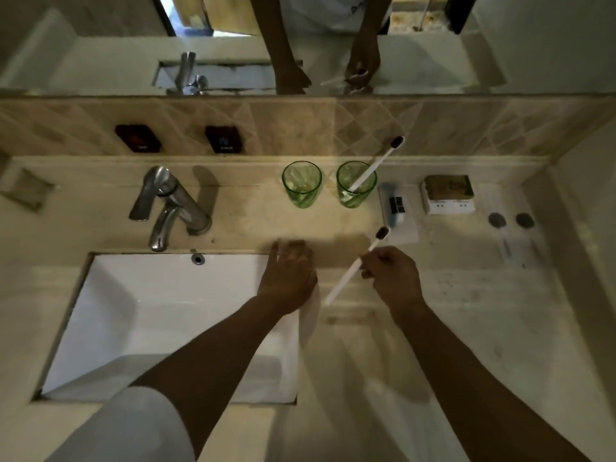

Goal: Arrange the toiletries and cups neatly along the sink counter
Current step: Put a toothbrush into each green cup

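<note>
Two green glass cups stand side by side at the back of the counter: the left cup (pixel 302 183) is empty, and the right cup (pixel 356 184) holds a white toothbrush (pixel 378 163) leaning to the right, dark bristles up. My right hand (pixel 393 275) pinches a second white toothbrush (pixel 356 265) above the counter, its dark head pointing toward the cups. Beside the basin's right edge my left hand (pixel 289 275) holds a white wrapper (pixel 309 316) that hangs below the palm. A small blue toothpaste tube (pixel 395 205) lies on a white packet right of the cups.
A chrome tap (pixel 168 205) stands behind the white basin (pixel 160 328) on the left. A white box with a brown top (pixel 448 194) and two clear packets with dark discs (pixel 511 228) lie at the right. A tiled backsplash and a mirror rise behind.
</note>
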